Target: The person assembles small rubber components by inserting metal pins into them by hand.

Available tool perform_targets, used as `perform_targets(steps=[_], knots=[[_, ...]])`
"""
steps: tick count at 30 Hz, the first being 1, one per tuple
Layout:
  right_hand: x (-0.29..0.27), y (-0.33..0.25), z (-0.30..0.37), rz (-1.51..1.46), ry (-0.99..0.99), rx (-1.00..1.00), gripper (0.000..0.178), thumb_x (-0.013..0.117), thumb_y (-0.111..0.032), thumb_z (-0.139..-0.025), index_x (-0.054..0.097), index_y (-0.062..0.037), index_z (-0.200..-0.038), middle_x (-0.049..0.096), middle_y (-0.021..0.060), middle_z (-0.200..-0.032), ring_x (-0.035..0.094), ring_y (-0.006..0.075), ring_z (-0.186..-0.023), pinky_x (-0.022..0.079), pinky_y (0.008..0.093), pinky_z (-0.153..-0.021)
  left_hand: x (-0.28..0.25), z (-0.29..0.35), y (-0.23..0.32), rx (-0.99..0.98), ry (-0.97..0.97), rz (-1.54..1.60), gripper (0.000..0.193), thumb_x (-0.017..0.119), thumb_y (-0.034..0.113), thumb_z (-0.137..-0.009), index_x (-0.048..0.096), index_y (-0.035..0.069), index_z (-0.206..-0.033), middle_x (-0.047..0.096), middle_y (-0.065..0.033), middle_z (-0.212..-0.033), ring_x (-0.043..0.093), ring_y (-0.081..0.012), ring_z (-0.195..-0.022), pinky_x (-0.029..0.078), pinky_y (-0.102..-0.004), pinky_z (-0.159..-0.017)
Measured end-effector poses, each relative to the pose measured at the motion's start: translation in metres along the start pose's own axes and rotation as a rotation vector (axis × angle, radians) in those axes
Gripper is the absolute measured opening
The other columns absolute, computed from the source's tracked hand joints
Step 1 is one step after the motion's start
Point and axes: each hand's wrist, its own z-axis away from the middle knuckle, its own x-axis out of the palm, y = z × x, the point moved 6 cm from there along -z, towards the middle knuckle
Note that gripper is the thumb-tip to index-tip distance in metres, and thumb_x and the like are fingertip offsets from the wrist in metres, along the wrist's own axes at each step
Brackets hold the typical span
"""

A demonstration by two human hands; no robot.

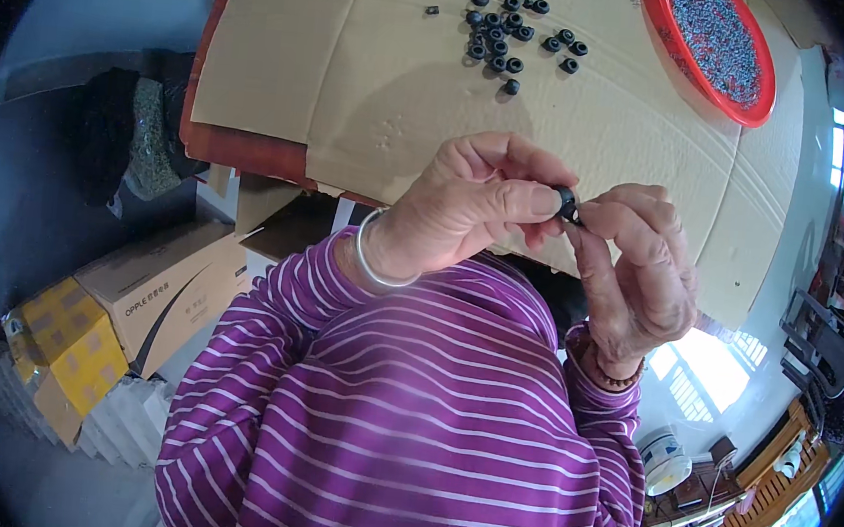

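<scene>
At two o'clock, the left hand (468, 199) pinches a round black part (567, 202), partly hidden by its fingers (528, 203); those of the right hand (647, 268) meet its edge, their grip too covered to tell. Black rings (499, 47) dot creased cardboard (653, 143) at twelve, a red bowl (761, 104) is cut off between one and two, a carton (190, 301) at nine bears lettering
</scene>
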Motion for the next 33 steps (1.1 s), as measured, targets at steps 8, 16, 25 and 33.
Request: perform_targets(steps=[8,16,25,33], knots=[[0.001,0.002,0.002,0.011,-0.003,0.000,0.024,0.070,0.008,-0.058,0.060,0.0033,-0.079,0.058,0.0114,-0.073,0.057,0.0208,-0.065,0.043,0.0283,-0.054,-0.001,0.001,-0.001,-0.021,0.038,-0.007,0.017,0.056,0.001,-0.083,0.059,0.002,-0.100,0.060,-0.0103,-0.101,0.060,-0.0145,-0.080,0.051,-0.0278,-0.063],[0.000,0.026,0.014,-0.436,0.024,0.257,0.022,0.070,0.008,-0.060,0.059,0.0051,-0.079,0.059,0.0112,-0.074,0.056,0.0200,-0.068,0.042,0.0296,-0.060,0.006,0.000,0.001,0.011,0.087,0.001,0.018,0.061,0.002,-0.081,0.059,-0.004,-0.098,0.062,-0.0111,-0.078,0.062,-0.0156,-0.065,0.053,-0.0244,-0.058],[-0.002,0.015,0.007,-0.192,-0.027,0.092,0.021,0.070,0.006,-0.058,0.059,0.0031,-0.076,0.057,0.0099,-0.071,0.055,0.0199,-0.065,0.041,0.0292,-0.054,0.005,0.000,0.001,0.023,0.067,-0.017,0.018,0.062,0.002,-0.081,0.059,-0.004,-0.098,0.063,-0.0117,-0.079,0.062,-0.0146,-0.064,0.054,-0.0239,-0.058],[-0.003,-0.002,0.003,0.079,-0.012,0.021,0.022,0.071,0.005,-0.056,0.060,0.0012,-0.075,0.055,0.0085,-0.068,0.054,0.0190,-0.062,0.040,0.0284,-0.052,0.002,-0.002,0.002,0.096,0.026,-0.021,0.018,0.062,0.001,-0.081,0.059,-0.005,-0.097,0.063,-0.0123,-0.080,0.063,-0.0155,-0.066,0.055,-0.0244,-0.059]])
